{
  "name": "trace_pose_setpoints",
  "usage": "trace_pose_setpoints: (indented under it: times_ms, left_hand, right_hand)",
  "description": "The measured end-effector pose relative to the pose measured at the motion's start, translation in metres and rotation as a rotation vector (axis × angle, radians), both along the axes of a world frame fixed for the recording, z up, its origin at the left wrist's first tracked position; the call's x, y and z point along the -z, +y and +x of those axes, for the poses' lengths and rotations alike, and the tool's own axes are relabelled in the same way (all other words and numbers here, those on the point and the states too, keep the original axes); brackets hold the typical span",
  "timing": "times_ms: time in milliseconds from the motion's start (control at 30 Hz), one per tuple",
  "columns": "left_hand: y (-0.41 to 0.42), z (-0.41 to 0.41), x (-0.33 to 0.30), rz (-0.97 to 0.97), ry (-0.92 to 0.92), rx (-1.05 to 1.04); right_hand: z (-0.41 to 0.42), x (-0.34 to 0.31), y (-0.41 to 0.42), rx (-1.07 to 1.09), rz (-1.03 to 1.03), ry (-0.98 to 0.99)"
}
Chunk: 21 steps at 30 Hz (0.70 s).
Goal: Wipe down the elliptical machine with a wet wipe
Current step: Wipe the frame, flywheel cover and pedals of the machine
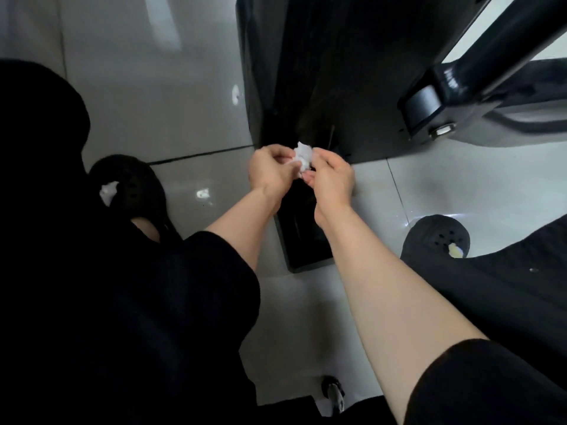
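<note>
Both forearms outstretched, left hand (270,170) and right hand (333,176) pinching crumpled wet wipe (302,157) (grip tight), above elliptical machine (337,72)

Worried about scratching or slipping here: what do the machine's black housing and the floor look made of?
The housing looks like moulded plastic or painted metal, satin black with dull highlights; the view can't settle which. The floor looks like glazed tile: pale, glossy, mirror-like glare and dark grout lines.

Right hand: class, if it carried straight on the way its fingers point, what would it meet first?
The right hand points toward the wet wipe, which its fingertips already pinch; just beyond comes the left hand. Depth is hard to judge.
</note>
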<state>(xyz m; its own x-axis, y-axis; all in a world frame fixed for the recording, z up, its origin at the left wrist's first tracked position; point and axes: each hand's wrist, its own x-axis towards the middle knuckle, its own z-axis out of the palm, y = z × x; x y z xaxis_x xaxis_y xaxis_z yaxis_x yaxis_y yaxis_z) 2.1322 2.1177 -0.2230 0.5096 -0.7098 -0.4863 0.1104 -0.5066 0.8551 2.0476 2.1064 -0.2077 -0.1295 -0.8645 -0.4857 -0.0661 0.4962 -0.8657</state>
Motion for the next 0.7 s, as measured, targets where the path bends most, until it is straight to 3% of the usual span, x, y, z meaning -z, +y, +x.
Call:
trace_pose_setpoints:
  times_ms: [100,200,300,400,500,633,700]
  left_hand:
    - [0.008,0.0,-0.025,-0.109,0.143,0.066]
    - [0.006,0.007,-0.049,-0.13,0.182,-0.002]
    - [-0.006,0.017,-0.073,-0.167,0.103,-0.183]
    - [-0.015,0.022,-0.107,-0.241,-0.066,-0.233]
    - [-0.016,0.02,-0.133,-0.349,-0.081,-0.159]
    - [-0.012,0.019,-0.144,-0.388,0.031,-0.128]
    - [-0.006,0.018,-0.149,-0.384,0.081,-0.115]
  right_hand:
    - [0.008,-0.021,-0.001,0.066,0.029,-0.12]
    - [0.016,-0.044,-0.002,0.237,0.057,-0.209]
    - [0.036,-0.081,-0.014,0.386,-0.077,-0.21]
    - [0.051,-0.119,-0.026,0.464,-0.25,-0.209]
    - [0.05,-0.122,-0.019,0.427,-0.24,-0.206]
    - [0.038,-0.121,-0.016,0.374,0.057,-0.24]
    - [0.041,-0.14,-0.021,0.281,-0.086,-0.172]
